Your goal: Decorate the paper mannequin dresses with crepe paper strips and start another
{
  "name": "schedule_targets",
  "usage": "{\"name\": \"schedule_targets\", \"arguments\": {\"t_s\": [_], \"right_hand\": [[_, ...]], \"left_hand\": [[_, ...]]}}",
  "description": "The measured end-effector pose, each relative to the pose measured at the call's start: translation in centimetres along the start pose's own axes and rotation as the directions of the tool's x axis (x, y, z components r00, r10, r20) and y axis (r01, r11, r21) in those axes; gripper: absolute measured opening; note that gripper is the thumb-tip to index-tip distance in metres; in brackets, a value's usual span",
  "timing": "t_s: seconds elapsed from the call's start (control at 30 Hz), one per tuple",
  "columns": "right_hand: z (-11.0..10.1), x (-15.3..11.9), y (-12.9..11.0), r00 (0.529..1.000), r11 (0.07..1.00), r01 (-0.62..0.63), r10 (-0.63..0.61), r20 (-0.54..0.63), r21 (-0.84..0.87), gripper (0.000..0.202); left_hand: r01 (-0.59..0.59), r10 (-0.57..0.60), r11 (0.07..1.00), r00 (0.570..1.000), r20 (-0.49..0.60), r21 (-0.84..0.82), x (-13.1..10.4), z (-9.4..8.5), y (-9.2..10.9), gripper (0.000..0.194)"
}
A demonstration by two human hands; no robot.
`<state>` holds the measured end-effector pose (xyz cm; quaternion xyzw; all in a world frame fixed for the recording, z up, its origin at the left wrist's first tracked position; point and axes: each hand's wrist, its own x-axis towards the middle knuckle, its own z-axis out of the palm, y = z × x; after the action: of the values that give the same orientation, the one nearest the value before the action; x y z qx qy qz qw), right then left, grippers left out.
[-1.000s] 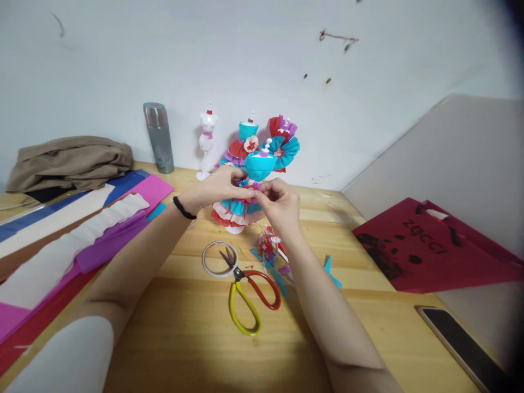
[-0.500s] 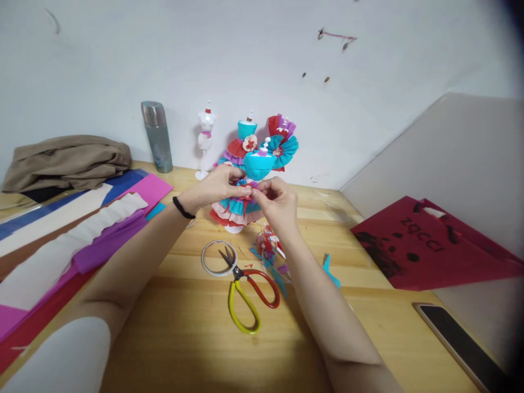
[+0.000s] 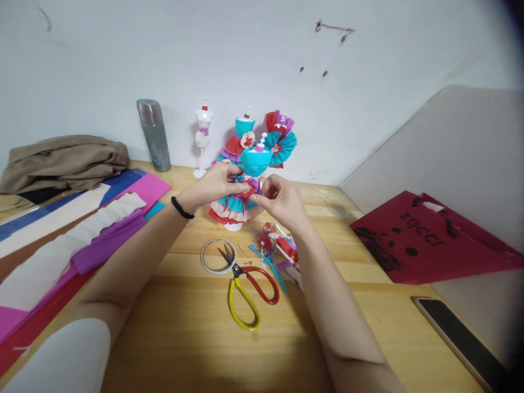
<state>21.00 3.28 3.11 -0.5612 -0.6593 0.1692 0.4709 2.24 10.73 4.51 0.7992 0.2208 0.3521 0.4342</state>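
Observation:
A small dress-form mannequin point(image 3: 257, 161) with a turquoise top and a tiered skirt point(image 3: 237, 210) of red, pale pink and turquoise crepe paper stands on the table. My left hand point(image 3: 219, 184) is closed around its waist, its thumb lying on a layered paper flower point(image 3: 248, 188) in red, purple and blue. On the other side my right hand point(image 3: 282, 201) has curled fingers, with the thumb tip at the flower's lower right edge. Whatever sits between its fingertips is too small to make out. Scissors point(image 3: 238, 273) with one yellow and one red handle lie below, blades apart.
Behind stand a bare white mannequin point(image 3: 202, 136), two dressed ones and a flask point(image 3: 154, 136). Paper scraps point(image 3: 272, 245) lie beside a ring point(image 3: 202, 261) near the scissors. Crepe sheets point(image 3: 53, 256) cover the left; a red bag point(image 3: 434, 240) and phone point(image 3: 458, 338) are right.
My right hand has shifted slightly right, off the middle of the flower, exposing more of it. My left hand keeps its hold. The whole view has moved a little.

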Motion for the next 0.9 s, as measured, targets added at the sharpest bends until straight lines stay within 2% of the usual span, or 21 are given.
{"name": "schedule_targets", "arguments": {"t_s": [0.13,0.27,0.47,0.57,0.67,0.77,0.9], "right_hand": [[0.5,-0.1,0.1,0.989,0.959,-0.117,0.136,0.057,-0.260,0.042],[1.2,0.1,0.5,0.985,0.916,-0.137,0.167,0.047,-0.377,0.040],[-0.7,0.0,-0.3,0.975,0.955,-0.112,0.160,0.157,-0.276,0.040],[-1.2,-0.3,-1.0,0.994,0.978,-0.087,0.098,0.053,-0.190,0.039],[-0.7,-0.5,-1.2,0.996,0.987,-0.064,0.055,-0.064,-0.144,0.043],[0.3,-0.3,-0.9,0.996,0.987,-0.085,0.079,-0.051,-0.135,0.051],[0.9,0.0,-0.4,0.993,0.989,-0.118,0.116,-0.024,-0.084,0.047]], "left_hand": [[0.017,-0.017,1.000,1.000,0.016,0.009,0.0,0.1,0.0,0.024],[0.025,-0.025,1.000,1.000,0.017,-0.009,0.0,0.2,0.1,0.024],[0.031,-0.031,0.999,1.000,0.006,-0.007,-0.1,0.2,0.4,0.025],[0.035,-0.035,0.999,0.999,0.010,-0.022,-0.1,0.2,0.4,0.024],[0.015,-0.014,0.999,1.000,0.027,-0.048,-0.1,0.2,0.3,0.026],[0.010,-0.008,0.998,0.999,0.037,-0.064,0.0,0.1,0.0,0.028],[0.048,-0.041,0.990,0.997,0.062,-0.130,0.0,0.0,-0.3,0.029]]}}
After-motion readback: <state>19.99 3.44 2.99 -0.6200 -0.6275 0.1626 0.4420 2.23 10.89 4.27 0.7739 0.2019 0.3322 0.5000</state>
